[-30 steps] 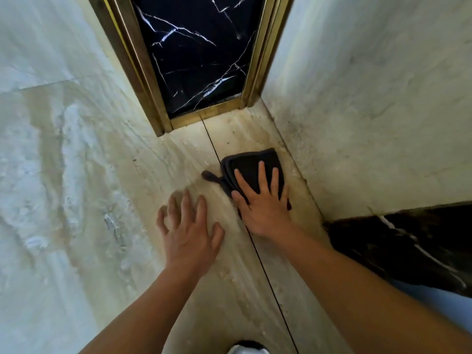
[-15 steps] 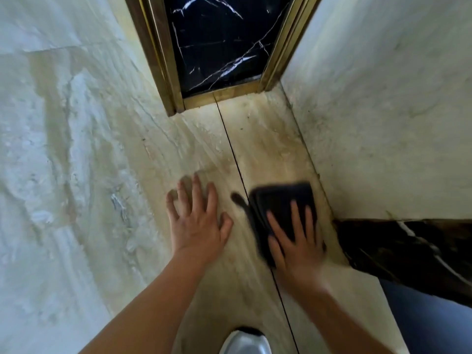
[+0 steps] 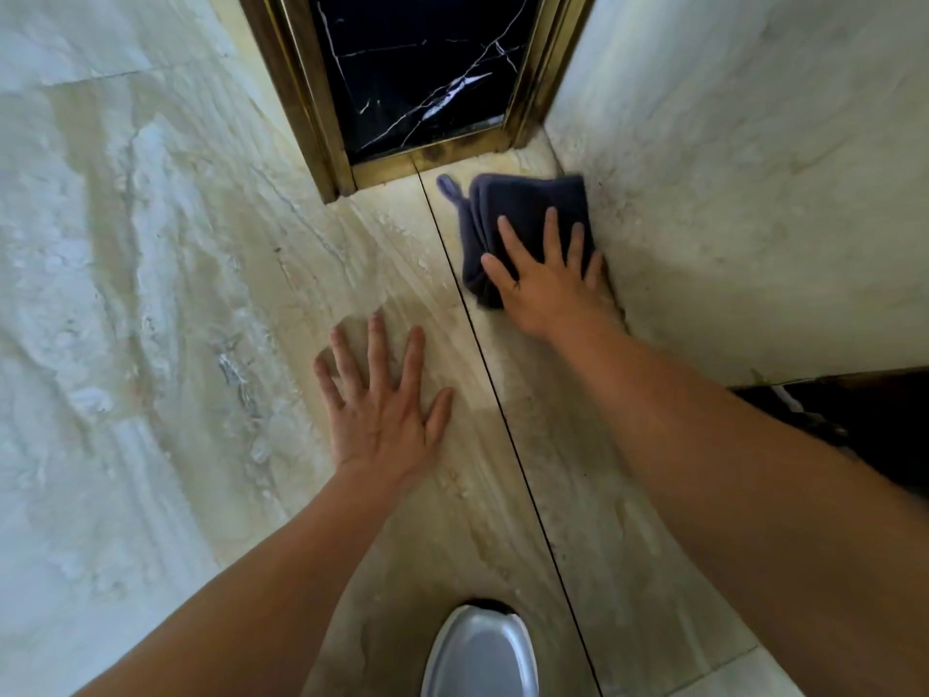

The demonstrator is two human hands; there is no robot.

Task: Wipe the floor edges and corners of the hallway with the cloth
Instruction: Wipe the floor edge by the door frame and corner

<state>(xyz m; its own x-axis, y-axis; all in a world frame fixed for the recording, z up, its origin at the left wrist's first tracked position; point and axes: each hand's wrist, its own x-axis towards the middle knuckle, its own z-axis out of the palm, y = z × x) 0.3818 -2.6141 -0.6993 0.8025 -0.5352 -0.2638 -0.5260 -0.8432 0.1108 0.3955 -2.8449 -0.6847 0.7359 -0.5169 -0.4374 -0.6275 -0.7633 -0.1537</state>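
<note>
A folded dark grey cloth [image 3: 523, 213] with a small hanging loop lies on the beige marble floor [image 3: 392, 274], pushed against the foot of the right wall [image 3: 729, 193] near the corner. My right hand [image 3: 548, 279] presses flat on the cloth's near half, fingers spread. My left hand [image 3: 382, 410] rests palm down on the bare floor to the left of the dark tile joint, fingers apart, holding nothing.
A black marble panel [image 3: 417, 67] in a brass frame [image 3: 296, 93] closes the far end of the corner. A dark stone block [image 3: 854, 420] juts from the right wall near my forearm. The toe of a grey shoe [image 3: 477, 651] shows at the bottom.
My right hand has slid the cloth forward along the right wall edge toward the corner, after pulling it back half a second ago. The left hand stays planted on the floor.
</note>
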